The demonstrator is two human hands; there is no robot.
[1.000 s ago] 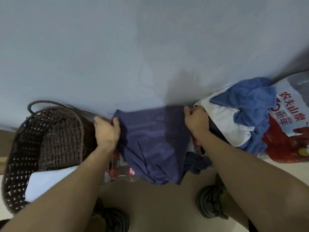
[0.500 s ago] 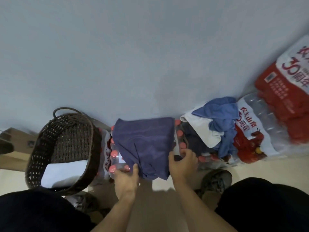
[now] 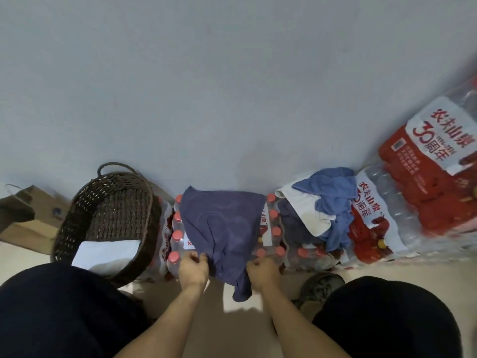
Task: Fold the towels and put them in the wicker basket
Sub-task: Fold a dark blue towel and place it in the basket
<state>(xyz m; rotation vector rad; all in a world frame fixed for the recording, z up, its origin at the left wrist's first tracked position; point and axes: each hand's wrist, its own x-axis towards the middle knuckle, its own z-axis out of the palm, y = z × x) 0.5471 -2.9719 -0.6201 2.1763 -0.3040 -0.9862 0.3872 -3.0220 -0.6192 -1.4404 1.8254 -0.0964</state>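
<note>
Plain pale blue-grey wall fills most of the shot, with a beige floor at the bottom and a row of stuff pushed up against the wall. Middle of the row is a shrink-wrapped pack of water bottles with red caps, and a dark blue towel is spread over its top, with the near end hanging off the front edge toward the floor.

Left hand is at the pack's front edge, fingers curled onto the towel's near left edge, so that grip looks clamped on the cloth. Right hand is doing the same on the near right side, fingers bunched on the fabric just beside the dangling tail.

Wicker basket sits just left of the pack, touching it, tipped a bit toward the camera, with a folded white towel lying inside near the front rim. Left of the basket is a brown cardboard box.

Right of the middle pack is a second pack with a heap on top: a lighter blue towel crumpled over a white towel, and some dark cloth under those. Further right, more red-and-white bottle packs are stacked by the wall. A shoe shows on the floor next to the right hand, and dark-trousered knees fill both bottom corners.
</note>
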